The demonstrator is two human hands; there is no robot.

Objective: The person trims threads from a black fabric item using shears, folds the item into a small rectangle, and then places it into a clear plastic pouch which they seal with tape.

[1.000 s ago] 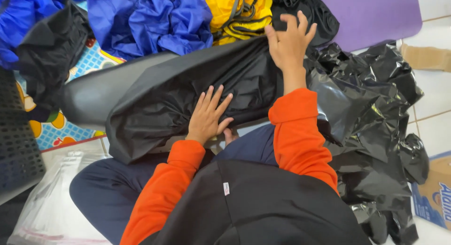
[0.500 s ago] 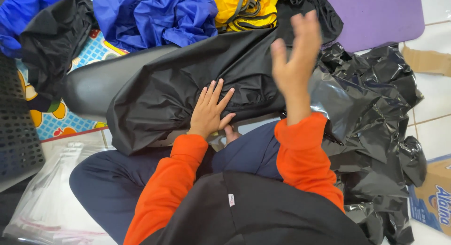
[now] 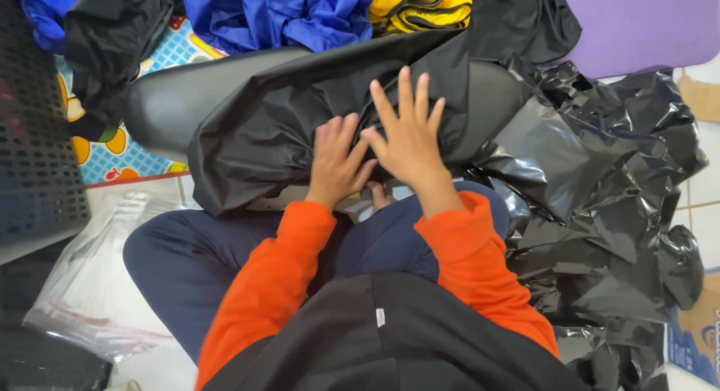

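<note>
Fingers (image 3: pixel 409 98) of both hands lie spread, grasping nothing, flat on the crinkled, glossy black cloth (image 3: pixel 270 128).

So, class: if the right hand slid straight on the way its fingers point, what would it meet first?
The right hand already lies flat on the black fabric; further along its fingers' line probably comes the yellow bundle, though depth is unclear.

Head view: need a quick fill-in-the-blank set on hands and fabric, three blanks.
1. Both hands, the left hand and the right hand, rest on the ____ fabric.
2. The sleeves are ____.
3. Beyond the fabric, the yellow cloth lies beside a ____ cloth.

Missing words: black; orange; blue
</note>
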